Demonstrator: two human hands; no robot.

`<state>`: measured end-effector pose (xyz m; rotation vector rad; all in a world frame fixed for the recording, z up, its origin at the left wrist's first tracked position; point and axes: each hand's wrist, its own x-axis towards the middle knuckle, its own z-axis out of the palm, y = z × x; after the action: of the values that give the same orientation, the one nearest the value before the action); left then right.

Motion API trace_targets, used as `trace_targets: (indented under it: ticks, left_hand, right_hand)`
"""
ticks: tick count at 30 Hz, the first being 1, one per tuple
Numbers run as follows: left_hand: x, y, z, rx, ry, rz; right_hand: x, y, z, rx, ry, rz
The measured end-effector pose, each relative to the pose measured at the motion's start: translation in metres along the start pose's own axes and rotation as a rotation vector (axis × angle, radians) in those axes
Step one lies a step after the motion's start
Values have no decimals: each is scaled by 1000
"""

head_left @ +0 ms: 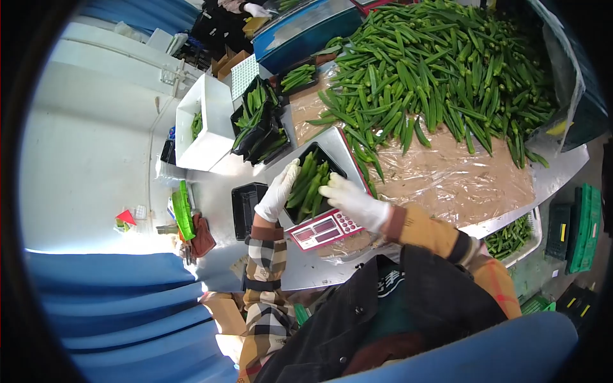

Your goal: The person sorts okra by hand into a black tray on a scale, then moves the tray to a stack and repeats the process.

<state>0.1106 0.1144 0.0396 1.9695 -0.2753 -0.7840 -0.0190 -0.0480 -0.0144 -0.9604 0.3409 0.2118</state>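
Note:
A black tray (340, 167) of green okra (308, 185) rests on a weighing scale (324, 230) with a red-framed keypad and display. My left hand (277, 193), in a white glove, lies along the tray's left side, its outstretched fingers touching the okra's edge. From the right, my gloved right hand (355, 200) reaches over the tray, fingertips closed around okra at its right side. The okra partly hides those fingertips. Just left of the scale sits another black tray (246, 209), with no okra visible in it.
A large okra heap (434, 70) covers the plastic-wrapped surface (440, 185) at the back right. Stacked black trays with okra (258, 124) and a white bin (214, 121) stand back left. A white basket of okra (535, 230) is at the right, below table level.

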Motion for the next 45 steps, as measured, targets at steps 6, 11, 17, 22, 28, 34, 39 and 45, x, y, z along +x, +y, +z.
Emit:
trace_targets:
  ticks: [6,11,17,22,28,34,39,45]
  left_hand:
    - [-44,-40,-28,-285,416,99]
    - [-84,-102,-49,-410,746,31]
    - [-101,-123,-7,-48,800,267]
    - [-97,-117,24,525,724,320]
    - [-83,-116,21,649,707,235]
    - [-86,-103,-1,761,700,295]
    - [-159,-101,-62,91,246,-190]
    - [-179,-159,-64,456,554,-129]
  right_hand:
    - [-68,14,-141,346,109,-19]
    - [-138,75,-241,337,565,40]
    - [-151,106,-273,263,733,58]
    - [-142,103,-269,71,749,114]
    - [-144,114,-278,132,746,107]
    - [-145,114,-281,38,727,108]
    - [-147,115,-284,77,714,88]
    - [-140,111,-272,-33,788,91]
